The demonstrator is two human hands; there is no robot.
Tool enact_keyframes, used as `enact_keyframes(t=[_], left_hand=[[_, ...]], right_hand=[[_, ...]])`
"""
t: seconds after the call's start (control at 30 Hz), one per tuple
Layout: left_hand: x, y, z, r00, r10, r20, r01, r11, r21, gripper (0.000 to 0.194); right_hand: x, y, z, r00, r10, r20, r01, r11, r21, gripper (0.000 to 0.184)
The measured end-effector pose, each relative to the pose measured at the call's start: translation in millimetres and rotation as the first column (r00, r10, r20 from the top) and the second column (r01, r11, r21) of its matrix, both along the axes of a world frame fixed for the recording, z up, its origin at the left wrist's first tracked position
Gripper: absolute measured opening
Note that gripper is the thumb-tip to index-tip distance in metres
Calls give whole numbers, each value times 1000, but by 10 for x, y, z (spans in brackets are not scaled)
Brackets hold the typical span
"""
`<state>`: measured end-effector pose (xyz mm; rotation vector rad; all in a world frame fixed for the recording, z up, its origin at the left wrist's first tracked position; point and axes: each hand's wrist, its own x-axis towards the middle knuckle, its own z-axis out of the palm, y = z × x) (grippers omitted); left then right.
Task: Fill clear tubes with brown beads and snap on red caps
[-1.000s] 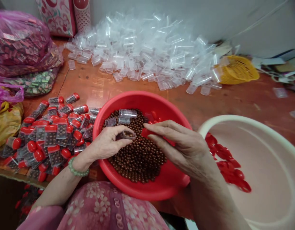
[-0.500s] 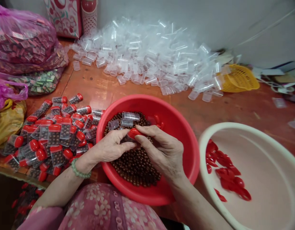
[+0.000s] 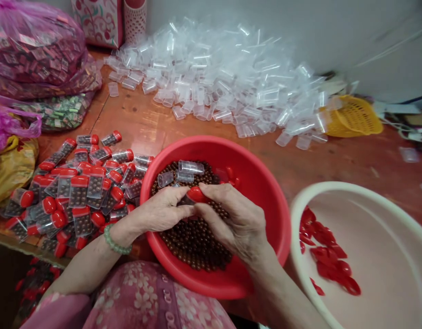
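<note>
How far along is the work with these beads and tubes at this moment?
Done: a heap of clear plastic tubes filled with brown beads and capped in red lies on the orange wooden tabletop. In hand: the left hand and right hand hold a red-capped clear tube over a red plastic basin. Left: a large pile of empty clear tubes, loose brown beads, and red caps in a cream basin.

pink plastic bags | filled red-capped tubes | loose clear tubes | yellow plastic basket | cream basin
</note>
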<state>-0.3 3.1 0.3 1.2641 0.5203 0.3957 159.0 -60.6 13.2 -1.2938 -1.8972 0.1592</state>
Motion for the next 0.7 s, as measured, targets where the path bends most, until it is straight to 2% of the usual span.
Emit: enact_keyframes(t=[0.13, 0.2, 0.27, 0.37, 0.47, 0.7], left_hand=[[-10, 16, 23, 998, -10, 66, 16, 996, -89, 21], [-10, 20, 30, 995, -27, 96, 41, 989, -144, 20], [-7, 21, 33, 994, -58, 94, 76, 978, -196, 20], [2, 23, 37, 997, -74, 18, 76, 983, -166, 17], [17, 25, 38, 999, -28, -32, 24, 992, -123, 15], [36, 25, 37, 998, -45, -35, 35, 966, -256, 12]], right_hand=[[3, -19, -33, 999, 11, 36, -12, 1000, 28, 47], [5, -31, -42, 999, 3, -38, -3, 1000, -5, 40], [-1, -45, -41, 981, -32, -189, 13, 995, -100, 25], [-36, -52, -27, 927, -120, -355, 37, 972, -234, 15], [-94, -36, -19, 930, -166, -327, 107, 976, -191, 15], [-101, -22, -61, 949, -177, -261, 140, 978, -154, 15]])
